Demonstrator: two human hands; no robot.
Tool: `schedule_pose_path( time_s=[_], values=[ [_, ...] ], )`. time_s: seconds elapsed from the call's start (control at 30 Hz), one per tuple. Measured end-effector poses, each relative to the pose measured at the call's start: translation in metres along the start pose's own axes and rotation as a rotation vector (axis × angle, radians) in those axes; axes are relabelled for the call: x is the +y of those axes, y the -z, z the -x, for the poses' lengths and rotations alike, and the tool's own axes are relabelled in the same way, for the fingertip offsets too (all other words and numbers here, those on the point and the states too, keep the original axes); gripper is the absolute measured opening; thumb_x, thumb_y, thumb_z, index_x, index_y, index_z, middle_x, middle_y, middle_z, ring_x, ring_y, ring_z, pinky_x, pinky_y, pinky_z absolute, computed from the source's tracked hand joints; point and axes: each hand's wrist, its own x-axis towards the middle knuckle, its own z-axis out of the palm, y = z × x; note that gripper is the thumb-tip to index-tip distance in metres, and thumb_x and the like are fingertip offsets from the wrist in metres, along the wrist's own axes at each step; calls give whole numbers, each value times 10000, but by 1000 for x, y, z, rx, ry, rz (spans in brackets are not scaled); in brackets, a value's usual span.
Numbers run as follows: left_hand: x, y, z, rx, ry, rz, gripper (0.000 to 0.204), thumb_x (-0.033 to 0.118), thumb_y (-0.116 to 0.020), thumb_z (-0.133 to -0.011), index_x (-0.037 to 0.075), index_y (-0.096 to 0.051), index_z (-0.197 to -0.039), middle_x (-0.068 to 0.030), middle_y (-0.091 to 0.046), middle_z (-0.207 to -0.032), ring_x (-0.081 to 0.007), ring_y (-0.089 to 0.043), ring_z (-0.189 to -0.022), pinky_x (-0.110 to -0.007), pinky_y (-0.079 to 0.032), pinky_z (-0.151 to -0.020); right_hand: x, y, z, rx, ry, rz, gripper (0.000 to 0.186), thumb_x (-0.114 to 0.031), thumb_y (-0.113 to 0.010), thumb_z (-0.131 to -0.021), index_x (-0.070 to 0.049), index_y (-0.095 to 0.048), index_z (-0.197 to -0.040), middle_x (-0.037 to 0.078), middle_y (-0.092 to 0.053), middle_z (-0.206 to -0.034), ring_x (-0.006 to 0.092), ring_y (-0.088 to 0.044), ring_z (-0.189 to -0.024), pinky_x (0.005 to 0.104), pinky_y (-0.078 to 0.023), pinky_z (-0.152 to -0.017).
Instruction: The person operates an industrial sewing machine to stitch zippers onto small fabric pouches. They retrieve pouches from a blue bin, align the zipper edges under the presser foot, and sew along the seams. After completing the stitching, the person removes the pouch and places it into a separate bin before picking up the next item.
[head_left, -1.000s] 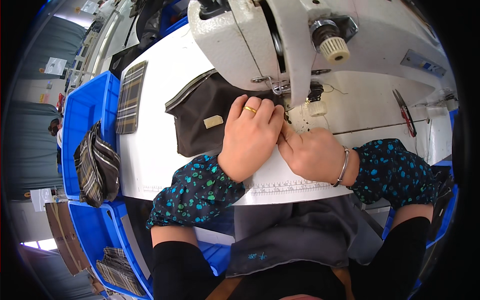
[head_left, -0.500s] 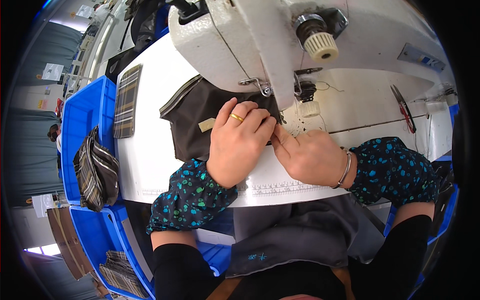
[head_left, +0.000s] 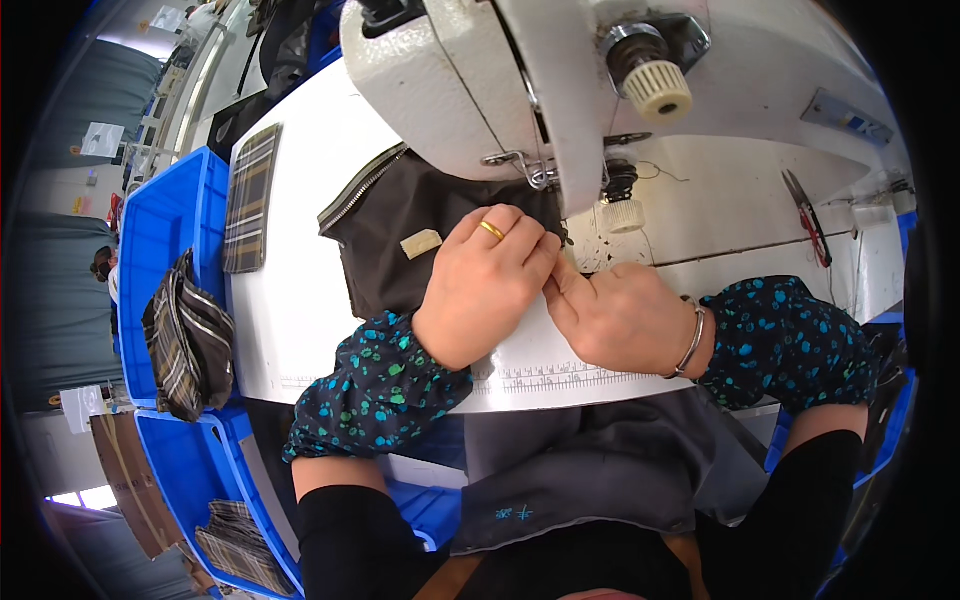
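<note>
A dark brown fabric piece (head_left: 375, 275) lies on the white sewing table, with a metal zipper (head_left: 365, 190) along its upper left edge and a small beige label (head_left: 421, 243) on it. My left hand (head_left: 490, 285), wearing a gold ring, is closed over the fabric's right part, fingers bent. Against its fingertips, my right hand (head_left: 630, 320) has thumb and forefinger pinched at the fabric's right edge. What lies between the fingertips is mostly hidden. Just beyond both hands stands the white sewing machine (head_left: 440, 90), its presser area (head_left: 540, 178) close to the fabric's far edge.
Red-handled scissors (head_left: 812, 225) lie on the right, and thread scraps (head_left: 600, 255) beside the machine. A plaid piece (head_left: 250, 200) rests at the table's left. Blue bins (head_left: 180, 215) stand left, with plaid pieces (head_left: 190, 340) draped over one. A ruler strip (head_left: 570, 378) runs along the near edge.
My left hand has shifted slightly right over the fabric, its fingertips still against the right hand. The right hand has barely moved, and the fabric lies nearly as before.
</note>
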Motion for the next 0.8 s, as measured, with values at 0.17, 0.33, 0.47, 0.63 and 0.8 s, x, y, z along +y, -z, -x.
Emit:
schedule_pose_path(
  time_s=[0.17,0.33,0.47,0.63,0.8],
  values=[
    [-5,0,-3,-31,30,6,289,117,-710,-747,66,-750,-1029,-19,-685,-1005,-233,-660,-998,-350,-543,-851,0,1,2,-10,3,-10,311,-134,-672,-803,83,-752,-1010,355,-729,-1092,139,-611,-495,288,-464,-437],
    [-16,-4,-7,-17,41,-113,358,116,-692,-781,75,-761,-1130,-20,-722,-1071,-253,-692,-1060,-354,-552,-829,2,2,1,6,6,-7,314,-142,-672,-813,79,-754,-1020,321,-743,-1104,138,-622,-499,285,-473,-448],
    [-17,-8,-7,7,55,-132,396,118,-680,-784,63,-759,-1168,-35,-736,-1109,-264,-694,-1077,-367,-557,-862,3,2,0,5,4,-14,312,-142,-671,-819,80,-751,-1022,317,-743,-1100,139,-629,-501,286,-478,-454],
    [-19,-7,-6,-14,70,-111,409,107,-672,-781,51,-758,-1177,-47,-742,-1155,-268,-690,-1095,-376,-558,-882,3,2,0,6,1,-33,316,-139,-675,-813,93,-745,-1016,325,-740,-1096,139,-627,-495,291,-481,-446],
    [-25,-5,-8,9,89,-39,368,55,-672,-790,76,-787,-1140,-56,-757,-1089,-283,-721,-952,-375,-573,-786,3,0,1,18,9,-52,320,-135,-676,-793,99,-740,-1002,335,-735,-1096,146,-630,-492,292,-482,-441]
  ],
)
